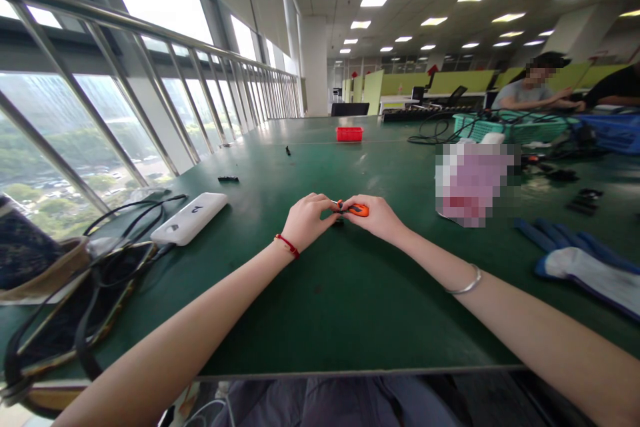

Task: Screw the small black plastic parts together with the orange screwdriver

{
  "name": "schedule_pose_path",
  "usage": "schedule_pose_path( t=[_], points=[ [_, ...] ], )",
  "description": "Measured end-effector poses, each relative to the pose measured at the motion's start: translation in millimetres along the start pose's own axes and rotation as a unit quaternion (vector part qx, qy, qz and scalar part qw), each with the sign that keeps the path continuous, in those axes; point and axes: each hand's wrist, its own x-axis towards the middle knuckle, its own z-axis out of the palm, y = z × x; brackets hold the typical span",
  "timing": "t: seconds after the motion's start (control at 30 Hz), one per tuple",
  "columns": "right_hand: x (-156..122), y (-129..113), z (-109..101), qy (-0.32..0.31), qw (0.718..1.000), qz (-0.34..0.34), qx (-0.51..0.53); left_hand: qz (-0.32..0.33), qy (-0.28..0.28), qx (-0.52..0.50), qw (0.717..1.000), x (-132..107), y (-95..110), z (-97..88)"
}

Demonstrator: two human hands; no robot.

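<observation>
From the head camera I see both bare arms reaching forward over a dark green table (350,307). The left hand (307,219), with a red cord bracelet at the wrist, and the right hand (377,217), with a silver bangle further up the arm, meet at their fingertips near the table's middle. Between them they pinch a small orange tool (358,210), low over the green surface; the right fingers close around its orange body, while the left fingers curl onto its tip. A small dark part under the hands is too hidden to identify. To the left lie a white power bank (190,217) and black cables (125,213). Blue and white gloves (580,260) lie to the right, and a red bin (349,134) sits farther back.
</observation>
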Motion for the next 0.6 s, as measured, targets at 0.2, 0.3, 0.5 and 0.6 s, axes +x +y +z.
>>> schedule_pose_path(
  t=[0.2, 0.3, 0.5, 0.6],
  points=[
    [-1.4, -3.9, 1.7, -0.008, 1.000, -0.009, 0.014, 0.033, -0.027, 0.044, 0.998, -0.4, 1.5, -4.2],
    [-0.8, -5.1, -0.8, -0.001, 0.999, -0.013, 0.034, 0.019, -0.018, 0.026, 0.999, 0.6, 2.4, -8.6],
    [3.4, 4.6, -10.6, 0.066, 0.998, -0.002, 0.004, 0.025, -0.107, 0.000, 0.994, -0.4, 5.3, -7.8],
    [4.2, 11.6, -11.1, 0.060, 0.998, 0.016, -0.022, 0.010, -0.144, 0.020, 0.989, 2.6, 1.7, -6.9]
  ],
)
